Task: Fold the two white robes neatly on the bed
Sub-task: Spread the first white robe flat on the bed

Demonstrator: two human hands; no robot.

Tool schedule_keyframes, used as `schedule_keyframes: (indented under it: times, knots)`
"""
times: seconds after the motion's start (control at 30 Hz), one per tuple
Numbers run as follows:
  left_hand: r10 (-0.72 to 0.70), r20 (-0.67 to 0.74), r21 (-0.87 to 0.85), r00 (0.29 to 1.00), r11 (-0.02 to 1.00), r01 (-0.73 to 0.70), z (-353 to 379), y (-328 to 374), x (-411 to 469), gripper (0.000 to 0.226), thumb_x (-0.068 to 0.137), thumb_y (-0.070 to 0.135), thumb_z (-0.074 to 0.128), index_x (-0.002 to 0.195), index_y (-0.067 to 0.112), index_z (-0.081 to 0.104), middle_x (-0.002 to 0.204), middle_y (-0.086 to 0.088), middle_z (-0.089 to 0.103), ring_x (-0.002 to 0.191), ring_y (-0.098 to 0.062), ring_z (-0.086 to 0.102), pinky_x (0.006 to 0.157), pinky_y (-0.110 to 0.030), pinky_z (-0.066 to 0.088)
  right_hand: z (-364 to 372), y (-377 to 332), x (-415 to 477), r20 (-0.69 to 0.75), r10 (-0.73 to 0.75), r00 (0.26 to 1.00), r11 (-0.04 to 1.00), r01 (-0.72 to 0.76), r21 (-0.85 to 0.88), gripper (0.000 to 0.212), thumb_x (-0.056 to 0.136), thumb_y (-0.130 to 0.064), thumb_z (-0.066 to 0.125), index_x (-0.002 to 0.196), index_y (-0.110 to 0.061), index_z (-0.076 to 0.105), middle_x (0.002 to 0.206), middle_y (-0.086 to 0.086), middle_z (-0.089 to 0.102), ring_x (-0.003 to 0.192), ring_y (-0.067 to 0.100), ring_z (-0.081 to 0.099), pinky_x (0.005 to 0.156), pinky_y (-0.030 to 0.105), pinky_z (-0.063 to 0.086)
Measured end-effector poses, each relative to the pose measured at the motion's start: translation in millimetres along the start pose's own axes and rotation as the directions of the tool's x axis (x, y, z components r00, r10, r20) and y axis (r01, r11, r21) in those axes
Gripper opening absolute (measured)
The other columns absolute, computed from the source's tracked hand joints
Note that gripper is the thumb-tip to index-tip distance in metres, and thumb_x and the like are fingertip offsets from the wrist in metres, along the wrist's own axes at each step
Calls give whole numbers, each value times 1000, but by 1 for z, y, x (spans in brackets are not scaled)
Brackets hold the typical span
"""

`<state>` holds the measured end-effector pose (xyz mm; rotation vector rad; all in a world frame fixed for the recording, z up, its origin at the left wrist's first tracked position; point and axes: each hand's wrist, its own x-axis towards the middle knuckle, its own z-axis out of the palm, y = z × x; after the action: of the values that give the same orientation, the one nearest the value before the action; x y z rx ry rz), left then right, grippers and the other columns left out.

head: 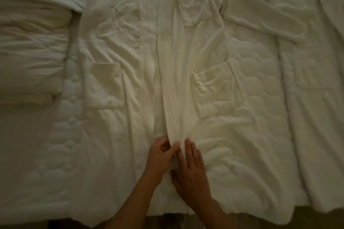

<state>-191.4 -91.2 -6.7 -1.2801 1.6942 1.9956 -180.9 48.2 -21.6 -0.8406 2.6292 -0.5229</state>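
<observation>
A white robe (115, 46) lies spread flat, front up, along the middle of the bed, hem toward me, with two lower pockets and a chest pocket showing. Its front bands overlap down the centre. My left hand (161, 156) pinches the edge of the centre band near the hem between thumb and fingers. My right hand (191, 169) lies flat, fingers together, pressing the band just right of it. The robe's right sleeve (264, 18) stretches out toward the right. A second white robe (314, 98) lies lengthwise along the right side of the bed.
The quilted white mattress cover (55, 145) shows at the lower left and between the robes. A rumpled white duvet or pillow pile (31, 52) sits at the left. The bed's near edge (130, 218) runs along the bottom, with dark floor beyond.
</observation>
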Motion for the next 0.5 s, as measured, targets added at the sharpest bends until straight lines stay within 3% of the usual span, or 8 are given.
schedule_keyframes:
  times: [0.07, 0.13, 0.17, 0.23, 0.3, 0.4, 0.43, 0.5]
  knots:
    - [-58, -120, -289, 991, 957, 21, 2, -8, -15, 19, 98, 21, 65, 100, 5, 75, 92, -9, 78, 90, -31, 74, 77, -34, 58, -1, -9, -14, -80, 26, 996, 993, -17, 119, 91, 82, -10, 64, 159, -12, 16, 164, 22, 14, 153, 37, 13, 122, 44, 26]
    - [-171, -102, -587, 980, 805, 79, 8, -12, -23, 29, 101, 26, 59, 116, 4, 70, 109, -14, 77, 103, -30, 73, 91, -44, 58, 2, -13, -21, -118, 99, 988, 984, -79, 160, 95, 75, -1, 64, 157, -5, 17, 163, 22, 18, 152, 37, 15, 121, 44, 26]
    - [-177, -56, -585, 983, 804, 111, 12, -17, -27, 31, 102, 28, 58, 121, 6, 68, 114, -13, 76, 106, -28, 73, 93, -45, 58, 8, -11, -29, -91, 133, 987, 983, -120, 141, 93, 75, -2, 64, 157, -2, 18, 162, 22, 20, 152, 37, 17, 120, 47, 28]
    - [-141, 56, -309, 988, 939, 151, 21, -33, -43, 29, 99, 30, 63, 122, 14, 68, 116, -8, 76, 105, -20, 74, 90, -39, 61, 19, -4, -51, -11, 144, 989, 986, -143, 86, 86, 80, -9, 61, 155, 4, 21, 162, 25, 18, 152, 39, 14, 118, 52, 30]
    - [-89, 8, -113, 996, 990, 90, 29, -49, -58, 21, 94, 23, 72, 114, 18, 70, 109, -3, 78, 96, -10, 75, 80, -26, 61, 26, 4, -72, 14, 105, 994, 994, -106, 15, 79, 86, -16, 58, 153, 6, 22, 163, 25, 14, 152, 39, 10, 118, 53, 29]
    - [112, -303, -123, 946, 980, -156, 25, -51, -74, 7, 90, 19, 75, 92, 12, 72, 82, 8, 75, 73, -1, 70, 63, -11, 52, 26, 16, -104, -48, 168, 985, 985, -167, 38, 85, 87, -36, 60, 153, 4, 26, 163, 21, 21, 152, 35, 16, 121, 52, 22]
    - [135, -318, -153, 938, 970, -191, 22, -53, -80, 13, 91, 20, 73, 89, 8, 71, 76, 7, 72, 69, -2, 67, 62, -12, 50, 26, 18, -115, -59, 192, 980, 979, -188, 75, 88, 86, -42, 59, 154, 4, 25, 163, 20, 21, 152, 35, 17, 123, 49, 19]
    - [100, -117, -165, 988, 979, -118, 19, -69, -92, 18, 88, 28, 75, 94, 11, 71, 84, 4, 73, 80, -8, 68, 66, -17, 53, 31, 21, -135, -52, 154, 987, 982, -147, 119, 87, 85, -38, 57, 154, 3, 24, 164, 19, 17, 152, 36, 18, 123, 46, 19]
